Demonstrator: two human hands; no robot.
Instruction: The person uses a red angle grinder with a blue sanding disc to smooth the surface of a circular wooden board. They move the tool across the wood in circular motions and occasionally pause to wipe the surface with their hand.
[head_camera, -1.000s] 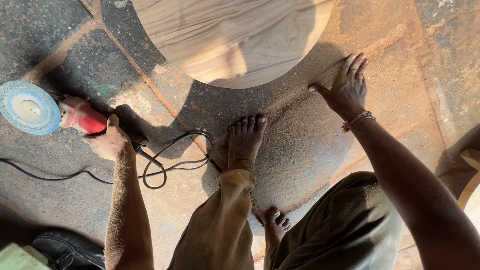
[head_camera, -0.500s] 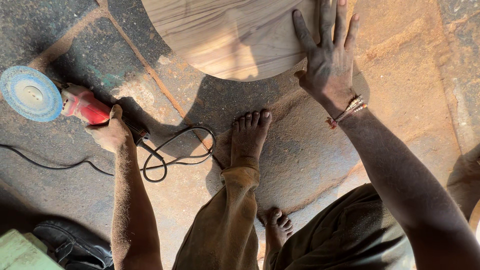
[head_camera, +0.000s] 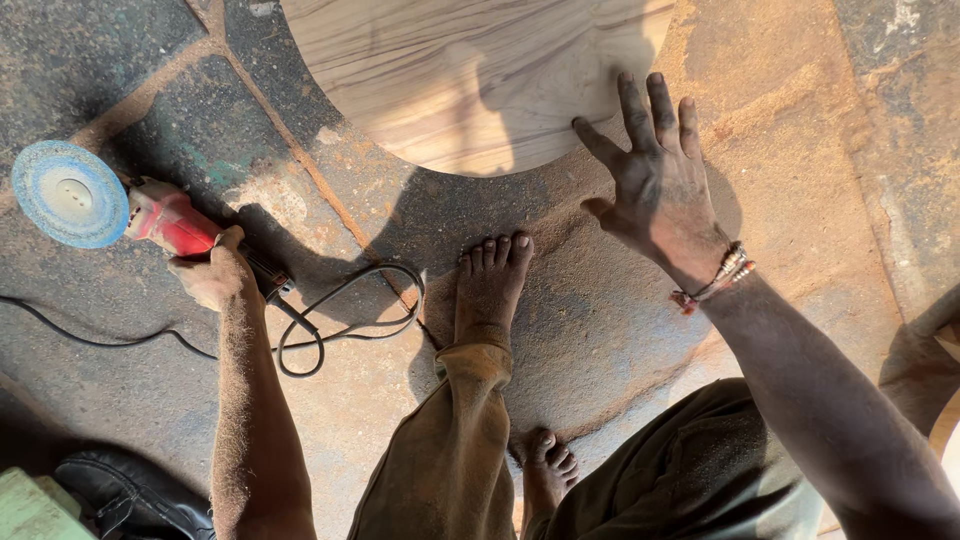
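Note:
My left hand (head_camera: 212, 277) grips the handle of a red angle grinder (head_camera: 165, 220) lying on the stone floor at the left. Its blue sanding disc (head_camera: 68, 193) faces up. My right hand (head_camera: 655, 180) is spread open, fingers apart, at the lower right edge of a round pale wooden slab (head_camera: 460, 70) that fills the top middle; the fingertips touch or overlap the slab's rim. My bare foot (head_camera: 492, 285) stands just below the slab, another foot (head_camera: 545, 470) behind it.
The grinder's black cable (head_camera: 340, 325) loops on the floor between my left arm and my foot. A black shoe (head_camera: 130, 495) and a green object (head_camera: 30, 510) lie at the bottom left. Sawdust covers the floor at the right.
My right hand rose from the floor to the slab's edge and has since slid down to its lower right rim. The left hand with the grinder has hardly shifted.

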